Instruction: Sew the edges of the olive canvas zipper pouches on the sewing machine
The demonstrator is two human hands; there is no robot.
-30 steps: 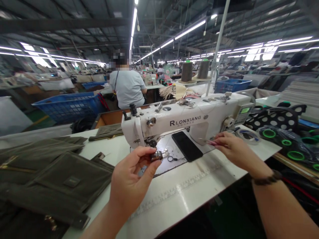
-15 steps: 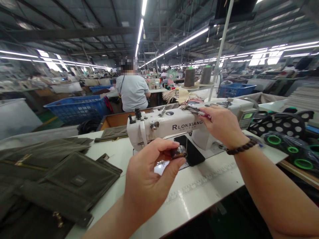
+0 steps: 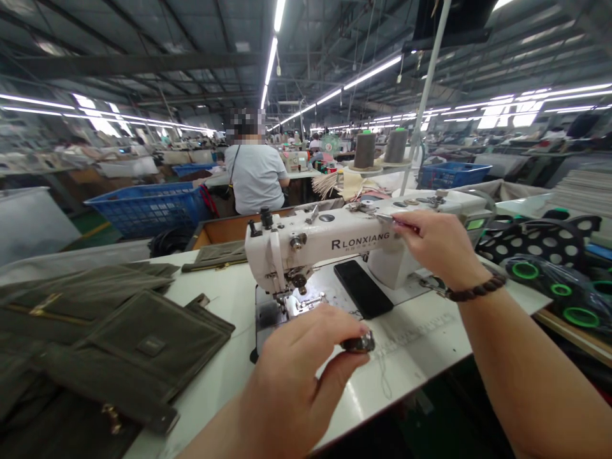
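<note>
Between the thumb and forefinger of my left hand (image 3: 306, 376) is a small metal bobbin case (image 3: 359, 343) with dark thread, above the front of the sewing table (image 3: 354, 398). A thin looped thread shows just right of it. My right hand (image 3: 437, 245) is closed around thread snips (image 3: 385, 218), whose metal tip lies over the top of the white sewing machine (image 3: 354, 226); part of the handle is hidden in my fingers. On the machine bed, a black phone (image 3: 363, 290) lies behind my left hand.
Dark green fabric pieces (image 3: 157, 341) with zippers cover the table's left side. Thread cones (image 3: 365, 150) stand behind the machine. A blue basket (image 3: 148, 207) and a seated person (image 3: 255, 172) are farther back. Dotted fabric (image 3: 540, 239) and wrapped spools (image 3: 557, 287) sit at right.
My left hand has moved down and toward me with the bobbin case, uncovering the needle area. My right hand has shifted slightly right and down, with the snips still in it.
</note>
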